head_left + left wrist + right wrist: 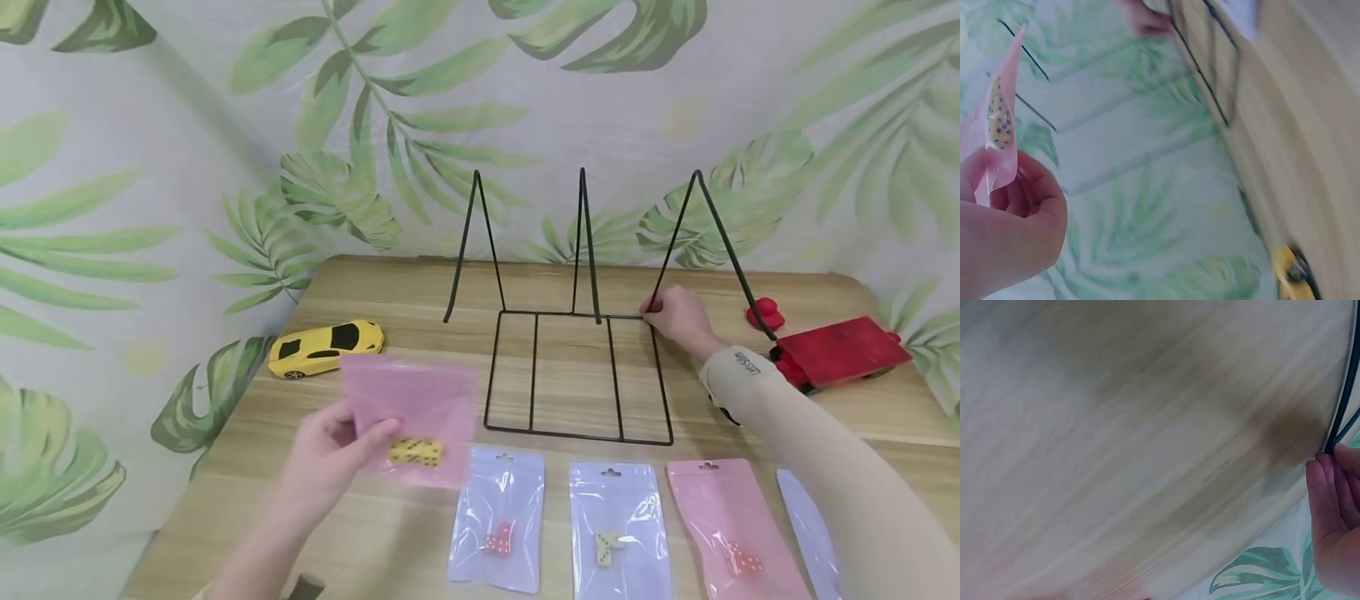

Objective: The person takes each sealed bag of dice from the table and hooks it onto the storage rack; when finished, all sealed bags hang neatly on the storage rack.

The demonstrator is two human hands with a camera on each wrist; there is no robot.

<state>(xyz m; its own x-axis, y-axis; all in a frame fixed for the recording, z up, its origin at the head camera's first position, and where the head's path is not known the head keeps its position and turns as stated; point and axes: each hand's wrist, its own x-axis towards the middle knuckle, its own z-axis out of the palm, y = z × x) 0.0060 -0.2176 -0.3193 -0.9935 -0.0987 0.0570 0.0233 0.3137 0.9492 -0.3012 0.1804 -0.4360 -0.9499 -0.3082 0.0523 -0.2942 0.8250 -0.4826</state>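
Observation:
My left hand (330,454) pinches a pink zip bag (420,392) between thumb and fingers, raised over the table. Yellow dotted dice (415,452) show through its lower part, and again in the left wrist view as a speckled yellow strip (999,119). With thumb and fingertips my right hand (681,318) grips the back right corner of a black wire rack (577,435). Three tall pointed wire prongs rise from this rack. The right wrist view has the fingers (1329,494) pinching the dark wire (1342,394) at that corner.
Along the front lie a clear bag with red dice (498,492), one with cream dice (618,500), a pink bag (720,500) and another bag (810,525) partly behind my right arm. A yellow toy car (326,348) stands left; a red toy vehicle (843,352) and small red object (765,313) sit right.

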